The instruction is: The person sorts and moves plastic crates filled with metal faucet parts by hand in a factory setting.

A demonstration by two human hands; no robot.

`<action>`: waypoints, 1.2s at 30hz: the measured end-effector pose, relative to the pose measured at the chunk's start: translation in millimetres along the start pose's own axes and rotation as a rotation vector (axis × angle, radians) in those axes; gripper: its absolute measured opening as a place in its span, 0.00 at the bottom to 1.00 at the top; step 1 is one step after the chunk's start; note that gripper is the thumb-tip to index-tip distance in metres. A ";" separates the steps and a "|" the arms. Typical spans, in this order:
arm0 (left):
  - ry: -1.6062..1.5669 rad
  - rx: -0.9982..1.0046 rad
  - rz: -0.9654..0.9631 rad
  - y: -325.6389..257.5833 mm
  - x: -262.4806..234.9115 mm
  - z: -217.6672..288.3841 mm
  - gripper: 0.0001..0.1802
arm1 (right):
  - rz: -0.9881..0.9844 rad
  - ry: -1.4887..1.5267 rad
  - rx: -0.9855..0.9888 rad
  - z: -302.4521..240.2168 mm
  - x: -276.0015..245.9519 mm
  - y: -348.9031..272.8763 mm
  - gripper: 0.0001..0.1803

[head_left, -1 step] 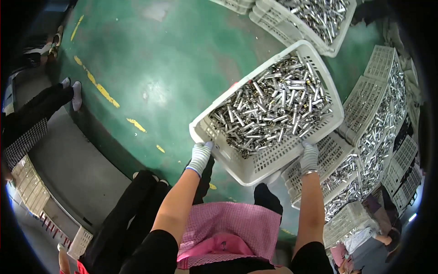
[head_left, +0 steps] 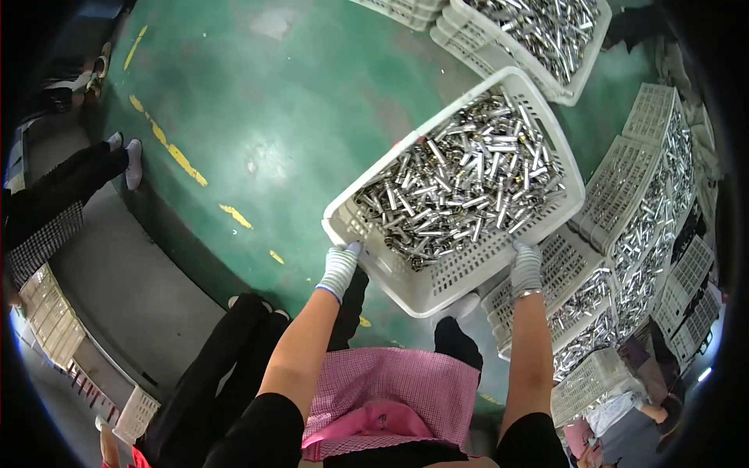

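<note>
A white plastic basket (head_left: 403,282) with slotted walls hangs tilted before me, its long side running from near left to far right. Many shiny metal tube-like parts (head_left: 468,175) lie heaped inside it. My left hand (head_left: 339,269), in a pale knit glove with a blue cuff edge, grips the rim at the near left corner. Gloved the same way, my right hand (head_left: 527,271) is closed on the near right side of the rim. The fingers of both hands are partly hidden by the basket wall.
Stacked baskets of metal parts (head_left: 651,226) line the right side, close to my right hand. Another full basket (head_left: 573,90) tops a stack at the far right. People in dark trousers (head_left: 214,366) stand at the left, beside a grey surface (head_left: 129,281). Yellow marks (head_left: 186,164) cross the green floor.
The basket has shifted very slightly to the left in view, and more of a pale shoe shows below it. Both hands keep their hold on the rim.
</note>
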State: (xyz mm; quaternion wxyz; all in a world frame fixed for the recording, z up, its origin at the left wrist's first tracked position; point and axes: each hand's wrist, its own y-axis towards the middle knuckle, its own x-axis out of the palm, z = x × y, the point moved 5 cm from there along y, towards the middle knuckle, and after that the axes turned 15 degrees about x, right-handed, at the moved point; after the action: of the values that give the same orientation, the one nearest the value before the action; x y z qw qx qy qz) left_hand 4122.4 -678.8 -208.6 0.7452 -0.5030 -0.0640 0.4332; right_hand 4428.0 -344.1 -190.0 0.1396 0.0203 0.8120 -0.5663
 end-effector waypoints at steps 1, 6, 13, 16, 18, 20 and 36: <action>0.073 0.058 0.019 17.7 -24.7 17.9 0.19 | -0.009 0.024 -0.002 -9.1 49.4 -27.2 0.22; -0.134 0.049 0.191 81.4 -113.3 81.9 0.16 | -0.243 -0.038 -0.092 -28.1 210.7 -14.8 0.18; -0.167 0.198 0.250 171.7 -208.0 176.8 0.16 | -0.315 -0.423 -0.485 -107.6 405.1 -31.5 0.17; -0.134 0.274 0.265 208.6 -233.2 204.0 0.16 | -0.051 -0.680 -0.543 -125.4 441.8 -14.7 0.22; -0.064 0.212 0.296 212.9 -274.1 206.3 0.16 | -0.115 -0.780 -0.492 -132.3 466.0 -109.2 0.25; -0.093 0.219 0.296 210.8 -266.6 205.9 0.17 | 0.037 -0.680 -0.523 -128.5 464.6 -79.6 0.24; 0.705 0.375 -0.481 -60.5 28.6 28.2 0.28 | -0.232 -0.509 -0.076 204.7 82.1 -69.9 0.27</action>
State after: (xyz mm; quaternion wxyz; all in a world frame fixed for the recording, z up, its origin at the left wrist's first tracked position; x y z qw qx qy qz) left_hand 4160.2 -646.2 -155.9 0.8788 -0.4470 0.1579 0.0547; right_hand 4377.5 -568.8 -212.0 0.2739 -0.2211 0.7684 -0.5344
